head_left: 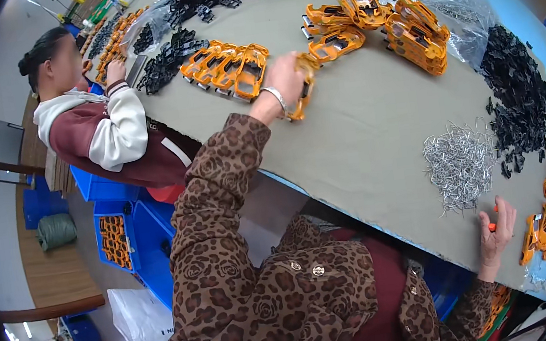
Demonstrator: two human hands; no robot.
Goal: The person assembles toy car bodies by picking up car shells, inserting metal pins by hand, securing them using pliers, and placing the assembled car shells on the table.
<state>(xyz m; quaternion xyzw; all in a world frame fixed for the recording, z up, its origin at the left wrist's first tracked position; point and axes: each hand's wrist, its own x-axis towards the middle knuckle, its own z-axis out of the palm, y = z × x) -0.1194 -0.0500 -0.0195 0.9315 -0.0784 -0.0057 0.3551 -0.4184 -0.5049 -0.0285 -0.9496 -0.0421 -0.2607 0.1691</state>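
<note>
On the far left part of the table (364,139), the left hand I was guiding had hold of an orange car shell (308,88). That hand (285,79) was bent in around the shell, but both looked blurry, so I could not tell how tight the grip was.

I guessed the work was only partway along. A neat row of orange shells (227,70) sat to the left, and that looked like the done part. A loose group of shells (337,23) and a tall stack (417,37) sat on the far side, so I thought those were left to do. The wire bits (460,164) and black parts (518,86) lay in big heaps to the right.

The held shell was just to the right of the left hand, touching its fingers. Its near end stuck out past them. The neat row was close by on the other side.

My right hand (498,231) was at the near right edge, half curled. Red bits (493,227) showed by its fingers, but I could not tell if it gripped them.
</note>
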